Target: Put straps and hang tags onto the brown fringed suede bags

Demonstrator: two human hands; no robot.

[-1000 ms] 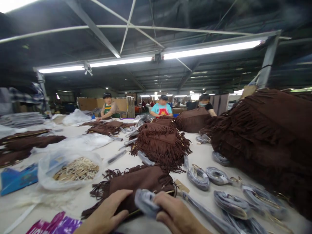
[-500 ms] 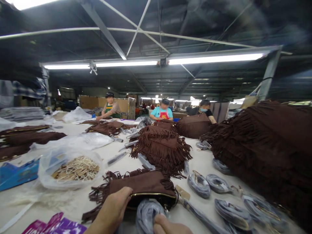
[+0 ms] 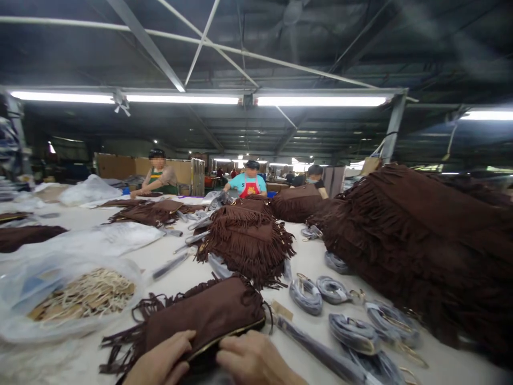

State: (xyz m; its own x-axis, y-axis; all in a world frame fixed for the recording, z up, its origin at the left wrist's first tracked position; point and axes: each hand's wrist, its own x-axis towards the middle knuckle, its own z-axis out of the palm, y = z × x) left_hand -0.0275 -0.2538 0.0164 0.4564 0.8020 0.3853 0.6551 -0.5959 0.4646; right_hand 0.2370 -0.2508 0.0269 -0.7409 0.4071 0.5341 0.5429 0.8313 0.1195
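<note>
A brown fringed bag lies on the table in front of me, its gold zipper side facing me and partly open. My left hand grips the near left edge of the bag, beside the zipper. My right hand is closed on the zipper edge at the right of the opening, fingers bent over it. The dark opening lies between both hands; what is inside is hidden. A tan tag and a plastic-wrapped strap lie right of the bag.
A plastic bag of tags with white strings stands left. Coiled wrapped straps lie right, below a large heap of fringed bags. A smaller stack is ahead. Several co-workers, one in a red apron, are across the table.
The coiled wrapped strap that my right hand held at the bag's opening is out of sight. My right hand has moved onto the zipper edge. The view has swung right.
</note>
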